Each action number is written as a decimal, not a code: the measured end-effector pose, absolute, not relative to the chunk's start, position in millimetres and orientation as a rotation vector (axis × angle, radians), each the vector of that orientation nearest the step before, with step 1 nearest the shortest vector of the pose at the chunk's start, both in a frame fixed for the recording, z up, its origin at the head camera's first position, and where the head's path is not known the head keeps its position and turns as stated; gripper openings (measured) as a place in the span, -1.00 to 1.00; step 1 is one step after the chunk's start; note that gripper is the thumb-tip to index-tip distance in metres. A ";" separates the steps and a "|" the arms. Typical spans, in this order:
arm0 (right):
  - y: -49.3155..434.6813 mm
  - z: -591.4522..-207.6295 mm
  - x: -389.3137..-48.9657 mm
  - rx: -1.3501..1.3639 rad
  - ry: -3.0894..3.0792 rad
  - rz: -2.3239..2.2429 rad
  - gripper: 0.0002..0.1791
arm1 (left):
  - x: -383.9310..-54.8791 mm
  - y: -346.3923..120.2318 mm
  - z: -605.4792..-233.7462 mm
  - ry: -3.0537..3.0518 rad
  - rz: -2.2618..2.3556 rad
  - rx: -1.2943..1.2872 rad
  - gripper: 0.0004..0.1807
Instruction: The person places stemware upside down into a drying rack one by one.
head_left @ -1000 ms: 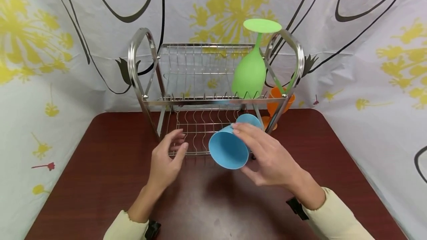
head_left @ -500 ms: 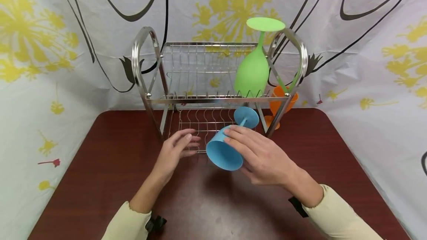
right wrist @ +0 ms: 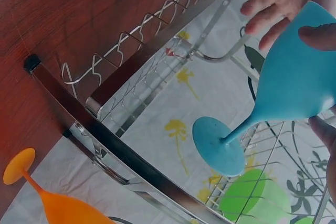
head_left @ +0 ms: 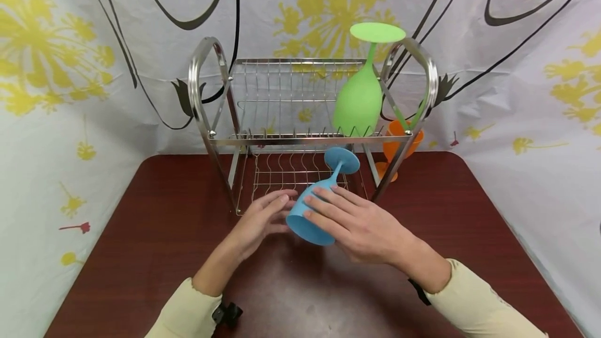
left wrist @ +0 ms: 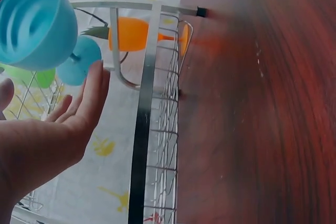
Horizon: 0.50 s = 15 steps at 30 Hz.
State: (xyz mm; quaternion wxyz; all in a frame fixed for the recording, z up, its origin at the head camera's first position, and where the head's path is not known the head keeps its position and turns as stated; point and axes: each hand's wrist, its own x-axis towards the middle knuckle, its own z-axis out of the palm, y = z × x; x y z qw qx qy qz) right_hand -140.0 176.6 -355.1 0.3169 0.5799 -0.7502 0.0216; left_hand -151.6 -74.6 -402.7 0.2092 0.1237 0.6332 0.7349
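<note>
A blue plastic wine glass (head_left: 304,203) is tilted in front of the dish rack (head_left: 300,141), its mouth toward me and down, its foot up and away. My right hand (head_left: 375,228) grips it by the bowl, fingers over one side; in the right wrist view the thumb and fingers lie on the blue bowl (right wrist: 294,72). Close to the bowl's left side is my left hand (head_left: 260,223), its fingers extended and loosely spread. The left wrist view shows those fingers near the glass's foot (left wrist: 79,61); whether any fingertip touches the glass I cannot tell.
Upside down on the rack's upper tier, at the right end, stands a green wine glass (head_left: 359,103). An orange wine glass (head_left: 399,142) stands upright on the dark red table (head_left: 150,254), behind the rack's right leg. A patterned white cloth (head_left: 507,93) hangs behind.
My right hand has tipped the blue glass so its mouth faces further down and its foot has risen into sight. The left hand has moved right, closer to the bowl.
</note>
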 end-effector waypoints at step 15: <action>172.2 -367.5 -137.1 1.626 -1.972 -0.028 -0.41 | -149.2 -69.2 -406.6 1.557 1.978 0.390 -0.33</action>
